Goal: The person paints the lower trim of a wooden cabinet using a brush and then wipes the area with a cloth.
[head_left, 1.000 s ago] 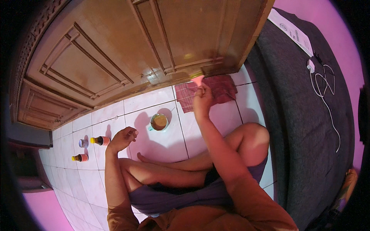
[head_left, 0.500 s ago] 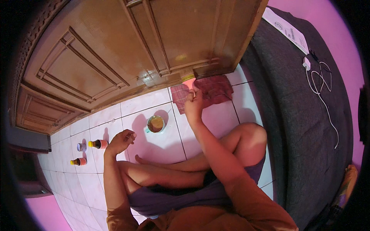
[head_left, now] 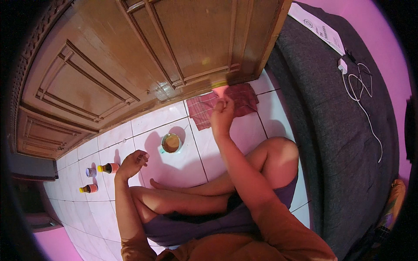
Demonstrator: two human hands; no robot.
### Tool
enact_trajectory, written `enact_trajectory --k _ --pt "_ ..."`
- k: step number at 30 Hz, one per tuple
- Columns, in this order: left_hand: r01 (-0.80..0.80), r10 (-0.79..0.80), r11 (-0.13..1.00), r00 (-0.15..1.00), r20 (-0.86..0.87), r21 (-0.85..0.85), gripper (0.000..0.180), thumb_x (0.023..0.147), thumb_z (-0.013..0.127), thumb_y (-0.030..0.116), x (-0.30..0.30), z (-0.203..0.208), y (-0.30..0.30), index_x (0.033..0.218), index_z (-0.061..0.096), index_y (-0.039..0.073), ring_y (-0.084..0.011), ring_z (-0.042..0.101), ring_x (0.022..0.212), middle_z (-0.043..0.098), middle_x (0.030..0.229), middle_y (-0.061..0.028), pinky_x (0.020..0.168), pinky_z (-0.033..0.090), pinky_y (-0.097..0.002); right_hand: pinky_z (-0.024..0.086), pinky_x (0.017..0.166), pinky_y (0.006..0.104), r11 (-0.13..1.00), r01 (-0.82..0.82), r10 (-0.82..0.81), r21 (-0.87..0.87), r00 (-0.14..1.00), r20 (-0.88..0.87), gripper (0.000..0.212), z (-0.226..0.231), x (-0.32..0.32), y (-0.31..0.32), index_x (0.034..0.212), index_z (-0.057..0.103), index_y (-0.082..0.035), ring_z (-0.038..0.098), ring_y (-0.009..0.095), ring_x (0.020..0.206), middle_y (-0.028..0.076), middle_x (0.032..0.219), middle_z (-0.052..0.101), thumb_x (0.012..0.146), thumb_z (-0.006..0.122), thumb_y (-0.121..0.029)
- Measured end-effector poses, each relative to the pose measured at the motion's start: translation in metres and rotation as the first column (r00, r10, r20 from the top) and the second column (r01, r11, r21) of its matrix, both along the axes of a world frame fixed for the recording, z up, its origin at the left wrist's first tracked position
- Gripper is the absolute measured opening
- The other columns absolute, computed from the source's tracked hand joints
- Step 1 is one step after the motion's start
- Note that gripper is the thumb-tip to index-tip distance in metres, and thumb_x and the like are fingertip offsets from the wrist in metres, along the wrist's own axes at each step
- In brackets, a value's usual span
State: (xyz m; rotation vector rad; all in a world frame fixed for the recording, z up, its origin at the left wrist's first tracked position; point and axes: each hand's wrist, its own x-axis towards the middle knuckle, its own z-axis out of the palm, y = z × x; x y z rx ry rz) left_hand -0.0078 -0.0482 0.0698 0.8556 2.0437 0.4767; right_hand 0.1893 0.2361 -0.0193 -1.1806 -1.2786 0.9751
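Note:
My right hand [head_left: 222,114] is closed, its fingers pinching a small flat pink packet [head_left: 220,92] with a yellow top edge. It is held up over a folded dark red checked cloth [head_left: 244,101] on the floor beside the cabinet. A pale green glass cup [head_left: 171,143] with a light brown drink in it stands on the tiles between my hands. To its left hovers my left hand [head_left: 132,164], fingers loosely bent and apart, with nothing I can make out in it. Beyond that hand lies a dark bottle [head_left: 108,168] with a yellow cap and red label.
A second yellow-capped bottle [head_left: 89,188] and a small bluish-white container [head_left: 91,172] are farther left. A brown wooden cabinet [head_left: 191,43] borders the far side. On the right, a dark grey cushioned surface [head_left: 335,130] bears a white cable [head_left: 368,124] and a white printed sheet [head_left: 315,28].
The pink packet has shifted slightly right along with my right hand, relative to the cloth. My left hand has barely moved. The whole view has shifted a little.

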Motion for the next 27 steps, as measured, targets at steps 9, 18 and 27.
enact_trajectory --k 9,18,27 --pt "0.003 -0.003 1.0 1.0 0.026 0.005 0.041 0.093 0.059 0.036 -0.003 -0.006 0.0 0.112 0.057 -0.001 -0.0187 0.066 0.079 0.066 0.09 -0.0104 0.073 0.051 -0.0308 0.047 0.078 0.0329 0.996 -0.078 0.08 -0.033 0.995 0.061 0.026 0.016 0.002 -0.012 0.112 0.051 0.004 0.058 0.023 0.084 0.016 0.094 0.059 0.094 0.047 -0.013" --pt "0.013 -0.014 1.0 0.999 0.037 0.021 0.036 0.093 0.058 0.031 0.003 -0.001 0.013 0.111 0.058 -0.001 -0.0175 0.066 0.078 0.065 0.088 -0.0094 0.072 0.051 -0.0298 0.046 0.072 0.0283 0.999 -0.014 0.003 -0.045 0.973 -0.231 0.023 -0.022 -0.012 0.014 0.113 0.05 0.001 0.054 0.015 0.079 0.008 0.09 0.057 0.094 0.045 -0.009" --pt "-0.013 0.013 1.0 0.999 0.032 0.004 0.037 0.093 0.058 0.031 0.0 -0.004 0.001 0.111 0.057 -0.002 -0.0171 0.066 0.078 0.065 0.088 -0.0095 0.073 0.051 -0.0298 0.044 0.084 0.0369 0.958 -0.205 0.146 -0.199 0.949 -0.278 0.021 0.0 -0.008 -0.001 0.109 0.048 0.003 0.056 0.026 0.093 0.017 0.098 0.056 0.091 0.043 -0.007"
